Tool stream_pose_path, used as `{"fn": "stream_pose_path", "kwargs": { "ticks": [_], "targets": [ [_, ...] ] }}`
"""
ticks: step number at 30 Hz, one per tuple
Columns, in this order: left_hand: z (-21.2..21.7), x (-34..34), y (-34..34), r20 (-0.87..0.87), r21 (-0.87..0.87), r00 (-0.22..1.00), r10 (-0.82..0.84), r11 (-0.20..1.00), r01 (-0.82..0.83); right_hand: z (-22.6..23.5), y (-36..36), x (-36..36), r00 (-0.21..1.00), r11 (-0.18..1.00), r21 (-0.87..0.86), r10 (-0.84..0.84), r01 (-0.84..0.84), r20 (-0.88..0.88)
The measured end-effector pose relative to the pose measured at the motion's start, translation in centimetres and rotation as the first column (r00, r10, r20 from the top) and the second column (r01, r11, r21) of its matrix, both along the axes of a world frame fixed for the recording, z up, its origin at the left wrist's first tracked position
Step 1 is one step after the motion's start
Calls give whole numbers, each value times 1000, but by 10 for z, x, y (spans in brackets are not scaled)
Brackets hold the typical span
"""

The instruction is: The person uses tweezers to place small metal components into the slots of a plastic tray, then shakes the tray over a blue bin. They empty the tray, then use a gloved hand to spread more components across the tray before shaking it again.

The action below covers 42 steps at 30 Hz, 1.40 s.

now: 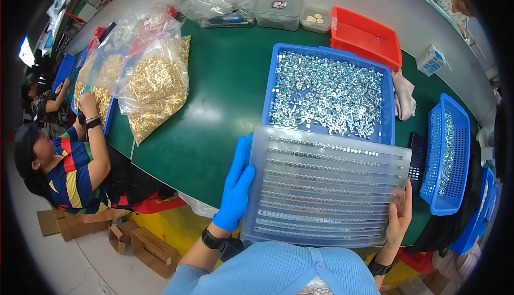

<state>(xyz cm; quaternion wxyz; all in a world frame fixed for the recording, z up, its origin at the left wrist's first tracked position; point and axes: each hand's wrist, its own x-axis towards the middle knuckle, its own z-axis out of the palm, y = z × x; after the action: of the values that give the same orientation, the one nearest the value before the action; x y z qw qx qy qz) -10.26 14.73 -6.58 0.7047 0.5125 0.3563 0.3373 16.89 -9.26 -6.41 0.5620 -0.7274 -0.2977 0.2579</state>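
I hold a translucent plastic slotted tray (pixel 259 158) in front of my body, with rows of small silver metal pieces (pixel 321 180) lined up in its slots. My left hand (pixel 233 190), in a blue glove, grips its left edge, fingers stretched along the side. On the right edge, my bare right hand (pixel 399 217) clasps it with the thumb on top. The slots' right ends look bare of pieces. Just beyond the tray stands a blue bin (pixel 271 94), holding a heap of loose silver metal pieces (pixel 332 89); the tray overlaps its near edge.
Bags of gold-coloured pieces (pixel 155 86) lie left on the green table (pixel 214 81). A co-worker (pixel 69 161) sits there. A red bin (pixel 369 30), lidded box (pixel 277 12) and cloth (pixel 403 96) are at the back. A blue basket (pixel 435 161) stands right.
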Motion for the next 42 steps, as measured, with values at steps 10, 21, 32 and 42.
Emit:
{"fn": "stream_pose_path", "kwargs": {
  "ticks": [10, 21, 32, 42],
  "targets": [
    [3, 14, 16, -103, 20, 994, 23, 1000, -21, 2, 22, 14, 998, 999, -32, 22, -24, -58],
    [4, 11, 19, -171, 35, 985, -26, 999, 32, -4, 29, 18, 1000, 997, -82, 5, -3, 21],
    [14, -10, 4, -362, 258, 928, -85, 948, 187, -3, 28, 18, 960, 990, -140, 67, -30, 271],
    [71, 6, -25, 94, -180, 995, 25, 984, -8, 0, 25, 22, 998, 975, -217, 44, -34, 43]
  ]
}}
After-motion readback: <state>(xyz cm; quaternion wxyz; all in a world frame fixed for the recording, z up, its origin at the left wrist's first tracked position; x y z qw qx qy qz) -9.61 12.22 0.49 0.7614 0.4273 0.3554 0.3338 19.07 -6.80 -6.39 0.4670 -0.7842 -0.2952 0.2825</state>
